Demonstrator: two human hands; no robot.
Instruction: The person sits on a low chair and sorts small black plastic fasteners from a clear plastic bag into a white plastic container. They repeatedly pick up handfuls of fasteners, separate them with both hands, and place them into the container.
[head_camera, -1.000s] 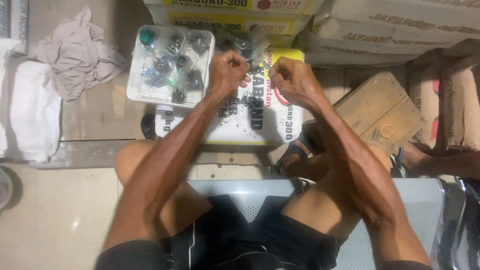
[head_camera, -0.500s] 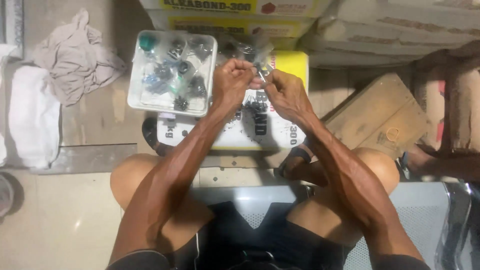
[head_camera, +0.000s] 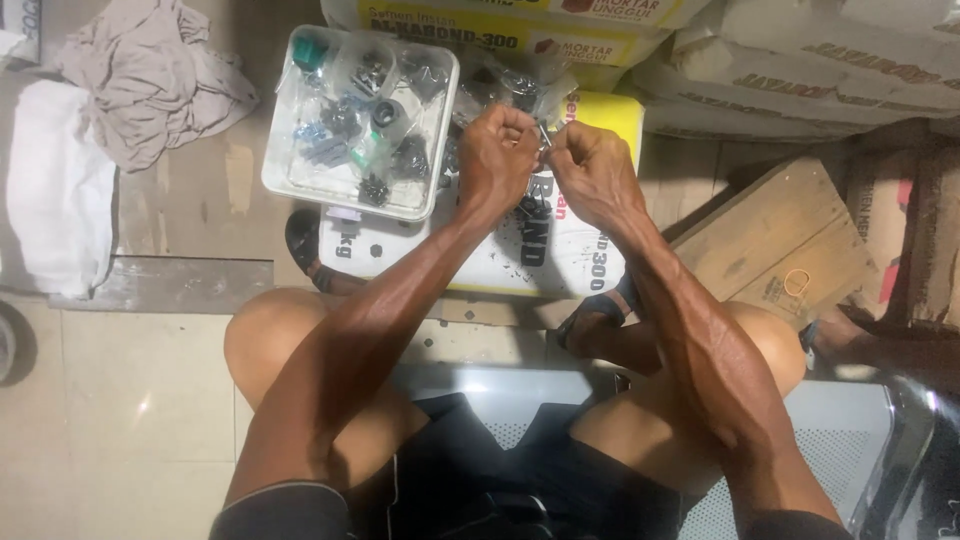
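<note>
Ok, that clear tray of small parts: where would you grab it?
Grip the clear tray by its bare left rim, coming from the left. It lies flat on the sack, and both hands crowd its right side.

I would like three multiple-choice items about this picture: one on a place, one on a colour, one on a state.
1. Where is the tray?
A. on the sack, left of the hands
B. on the crate
C. on the person's lap

2. What colour is the sack's far end?
A. blue
B. yellow
C. black

3. How are the hands?
A. far apart
B. flat on the knees
C. together, pinching a small part

Key:
1 A, the tray sits on the sack.
2 B, yellow there.
3 C, left hand meets right hand at a small metal part.
</note>
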